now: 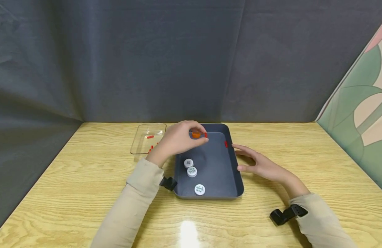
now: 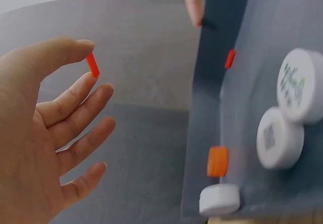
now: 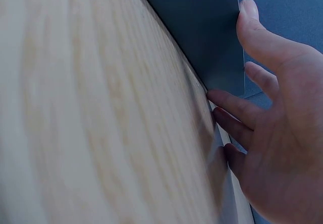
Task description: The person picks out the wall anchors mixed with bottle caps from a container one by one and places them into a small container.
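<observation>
Between thumb and index fingertip, my left hand (image 1: 179, 139) pinches a small red stick (image 2: 92, 64) above the far part of a dark grey tray (image 1: 215, 172). The other fingers are spread apart in the left wrist view. Another red stick (image 1: 226, 144) lies inside the tray along its right side. An orange cap (image 2: 217, 161) is near the far end, partly framed by the left hand in the head view. White caps (image 1: 192, 172) with printed marks lie in the tray's left and near parts. My right hand (image 1: 262, 165) rests by the tray's right wall, its fingers loosely bent and touching the side.
A clear plastic box (image 1: 141, 151) with several red sticks stands left of the tray, partly behind the left hand. A wooden table (image 1: 85, 193) carries everything. Behind it hangs a dark grey curtain (image 1: 166, 62), and a patterned panel (image 1: 364, 113) stands at the right.
</observation>
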Motion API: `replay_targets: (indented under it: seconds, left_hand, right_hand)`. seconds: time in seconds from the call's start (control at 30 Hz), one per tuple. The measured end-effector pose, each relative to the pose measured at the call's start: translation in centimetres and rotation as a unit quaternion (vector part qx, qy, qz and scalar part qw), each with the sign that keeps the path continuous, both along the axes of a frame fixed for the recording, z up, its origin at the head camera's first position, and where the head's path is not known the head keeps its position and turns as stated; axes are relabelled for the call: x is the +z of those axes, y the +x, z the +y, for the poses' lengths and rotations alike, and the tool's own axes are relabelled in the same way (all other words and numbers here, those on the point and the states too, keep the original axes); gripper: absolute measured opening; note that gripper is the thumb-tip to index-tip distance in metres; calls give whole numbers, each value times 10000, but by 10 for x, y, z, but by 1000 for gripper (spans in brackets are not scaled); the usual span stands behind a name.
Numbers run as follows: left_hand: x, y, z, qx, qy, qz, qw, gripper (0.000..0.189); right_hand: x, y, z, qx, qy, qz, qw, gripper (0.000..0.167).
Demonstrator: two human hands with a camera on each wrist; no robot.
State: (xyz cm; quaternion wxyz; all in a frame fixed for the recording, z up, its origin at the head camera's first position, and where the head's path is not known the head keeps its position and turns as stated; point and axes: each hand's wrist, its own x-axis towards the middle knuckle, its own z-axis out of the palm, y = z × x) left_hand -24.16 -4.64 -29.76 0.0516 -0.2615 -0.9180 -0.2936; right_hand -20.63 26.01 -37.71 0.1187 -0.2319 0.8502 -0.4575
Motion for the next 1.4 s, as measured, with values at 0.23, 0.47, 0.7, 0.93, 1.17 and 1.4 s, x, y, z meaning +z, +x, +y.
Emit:
replay_targets:
  seconds: [0.23,0.47,0.7,0.93,1.17,1.4]
  left_hand:
    - [2,0,-27,332,-92,30,9994,26]
    - [7,0,-47,618,-79,-67,9980,27]
    - [13,0,-71,909,9,-157,9957,28]
    - [10,-6,-101,1358,-160,-43,9906,29]
    - [3,-10,-120,1652,-241,-211,9857,35]
    - [-7,-19,-128,1603,-481,-504,9846,39]
  right_hand:
    - [0,0,2,15,19,80,10000,75]
    - [-1,1,6,-52,101,96,9999,76]
    - [-1,1,9,8,-3,116,9999,76]
    - [-2,1,11,20,-14,113,9999,75]
    - [-1,1,13,50,-42,114,9999,75]
    - [0,1,14,70,-17,135,9999,75]
